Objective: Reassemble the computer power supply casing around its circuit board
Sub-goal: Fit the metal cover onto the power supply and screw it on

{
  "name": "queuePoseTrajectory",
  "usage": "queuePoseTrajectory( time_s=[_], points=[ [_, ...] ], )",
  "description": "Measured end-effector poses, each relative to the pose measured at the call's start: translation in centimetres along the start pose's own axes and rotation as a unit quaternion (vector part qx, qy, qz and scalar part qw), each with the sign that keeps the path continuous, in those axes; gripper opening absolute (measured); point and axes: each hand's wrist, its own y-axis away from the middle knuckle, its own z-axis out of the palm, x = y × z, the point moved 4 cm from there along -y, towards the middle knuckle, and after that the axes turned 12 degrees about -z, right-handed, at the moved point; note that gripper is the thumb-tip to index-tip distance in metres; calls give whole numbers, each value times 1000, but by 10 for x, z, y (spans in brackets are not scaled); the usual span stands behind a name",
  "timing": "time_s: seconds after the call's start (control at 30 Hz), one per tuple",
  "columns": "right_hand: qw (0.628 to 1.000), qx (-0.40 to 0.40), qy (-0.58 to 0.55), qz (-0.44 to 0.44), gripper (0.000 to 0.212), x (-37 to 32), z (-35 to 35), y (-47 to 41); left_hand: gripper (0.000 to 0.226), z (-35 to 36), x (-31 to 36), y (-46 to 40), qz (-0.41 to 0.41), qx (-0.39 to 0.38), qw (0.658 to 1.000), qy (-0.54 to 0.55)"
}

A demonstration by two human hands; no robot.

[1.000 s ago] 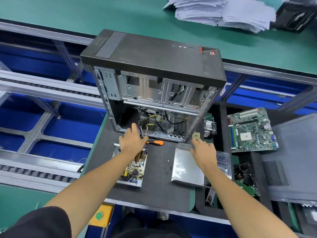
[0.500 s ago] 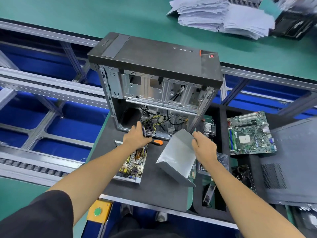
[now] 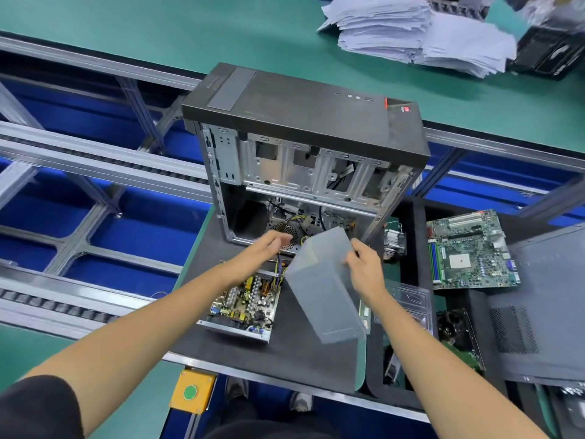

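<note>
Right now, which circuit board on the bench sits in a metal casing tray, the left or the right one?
The left one: the power supply board sits in its metal tray beside the lifted casing cover. The green motherboard at right lies bare.

Green benches [image 3: 158,30], blue conveyor trays [image 3: 139,229]

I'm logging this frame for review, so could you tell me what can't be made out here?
- Metal cover, head view: motion-blurred; edges and holes unreadable.
- Right hand: fingertips hidden behind the cover.
- Left hand: blurred; contact with the cables unclear.
- Circuit board: far end hidden by left forearm.
</note>
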Motion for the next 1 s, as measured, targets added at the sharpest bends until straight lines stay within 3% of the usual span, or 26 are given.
queuePoseTrajectory(
  time_s=[0.07, 0.17, 0.2, 0.27, 0.37, 0.43, 0.47, 0.5, 0.53, 0.57, 0.63, 0.77, 0.83, 0.9, 0.93, 1.0],
  points=[
    [996, -31, -71, 42, 17, -22, 19, -3, 122, 11, -5, 20, -20, -69, 988, 135],
    [974, -79, -182, 111, 34, -42, 43, 5, 136, 18, -21, 44, -44, -129, 960, 246],
    [955, -108, -221, 166, 45, -48, 51, 11, 135, 15, -25, 49, -54, -130, 952, 274],
    [883, -164, -344, 273, 60, -62, 72, 28, 126, 8, -29, 52, -67, -120, 944, 299],
    [814, -270, -416, 302, 42, -113, 92, 43, 102, -1, -27, 53, -66, -112, 941, 313],
    [797, -337, -427, 263, 14, -130, 103, 47, 89, -4, -28, 54, -74, -106, 930, 345],
    [828, -343, -357, 264, 12, -125, 108, 47, 86, -6, -28, 56, -83, -103, 924, 358],
    [843, -296, -338, 295, 32, -114, 108, 41, 85, -7, -30, 58, -93, -99, 921, 365],
    [841, -258, -356, 315, 50, -111, 110, 36, 86, -9, -32, 60, -104, -94, 921, 363],
    [840, -237, -359, 330, 52, -113, 111, 35, 88, -12, -34, 63, -116, -89, 924, 354],
    [908, -221, -239, 263, 39, -100, 110, 24, 90, -18, -40, 66, -150, -81, 927, 334],
    [970, -223, -36, 91, 27, -83, 119, -2, 81, -36, -50, 72, -172, -81, 936, 297],
    [992, -96, 49, 62, 18, -72, 113, -16, 77, -50, -54, 78, -172, -59, 941, 287],
    [988, 30, 77, 133, 12, -49, 99, -17, 74, -65, -62, 86, -180, -13, 936, 301],
    [974, 47, 80, 207, 24, -36, 96, -14, 73, -73, -68, 91, -183, 17, 934, 305],
    [941, -13, 25, 338, 45, -19, 104, -5, 72, -84, -83, 102, -186, 73, 939, 281]
  ],
)
